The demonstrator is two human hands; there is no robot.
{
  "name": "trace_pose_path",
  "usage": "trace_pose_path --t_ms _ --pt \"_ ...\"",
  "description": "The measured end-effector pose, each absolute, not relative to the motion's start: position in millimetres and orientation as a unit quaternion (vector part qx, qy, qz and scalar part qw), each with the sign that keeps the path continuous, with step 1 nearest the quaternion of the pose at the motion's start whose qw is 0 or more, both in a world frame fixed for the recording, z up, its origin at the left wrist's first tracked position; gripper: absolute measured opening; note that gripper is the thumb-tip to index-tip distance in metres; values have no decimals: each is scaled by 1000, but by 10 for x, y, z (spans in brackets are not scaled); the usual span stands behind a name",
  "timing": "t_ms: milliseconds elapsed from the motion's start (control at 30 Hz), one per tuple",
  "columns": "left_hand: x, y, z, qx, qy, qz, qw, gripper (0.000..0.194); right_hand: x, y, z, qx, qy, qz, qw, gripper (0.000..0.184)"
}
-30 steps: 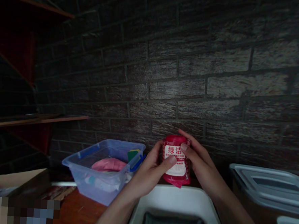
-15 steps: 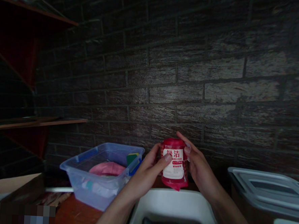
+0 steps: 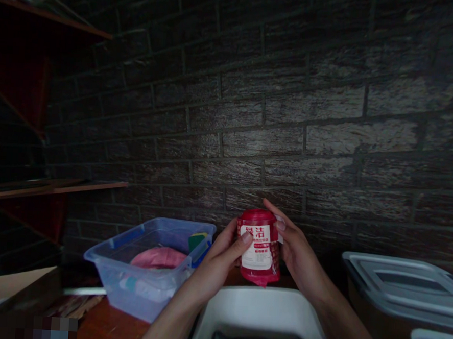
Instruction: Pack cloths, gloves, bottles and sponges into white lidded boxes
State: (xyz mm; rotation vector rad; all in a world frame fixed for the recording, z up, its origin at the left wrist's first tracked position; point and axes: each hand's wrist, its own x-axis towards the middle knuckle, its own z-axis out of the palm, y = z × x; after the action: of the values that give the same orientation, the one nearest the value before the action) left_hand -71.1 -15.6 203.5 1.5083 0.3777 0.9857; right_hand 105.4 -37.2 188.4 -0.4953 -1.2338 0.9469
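While the left hand [image 3: 220, 249] curls closed around a red packet [image 3: 259, 251] at lower centre, the right hand [image 3: 298, 249] pinches its edge, one finger extended. A white tub [image 3: 256, 303] sits below.

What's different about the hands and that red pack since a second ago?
The left hand and right hand have drawn their fingers outward, left and right, baring more of the white label. Nothing was taken up or let go: both still hold the red pack. The clear box and white tub stayed put.
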Motion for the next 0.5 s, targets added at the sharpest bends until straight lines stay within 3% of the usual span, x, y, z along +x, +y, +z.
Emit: trace_pose_path --t_ms 500 --pt "-699 -199 2044 657 163 427 599 53 1043 -449 1926 -269 -587 378 663 56"
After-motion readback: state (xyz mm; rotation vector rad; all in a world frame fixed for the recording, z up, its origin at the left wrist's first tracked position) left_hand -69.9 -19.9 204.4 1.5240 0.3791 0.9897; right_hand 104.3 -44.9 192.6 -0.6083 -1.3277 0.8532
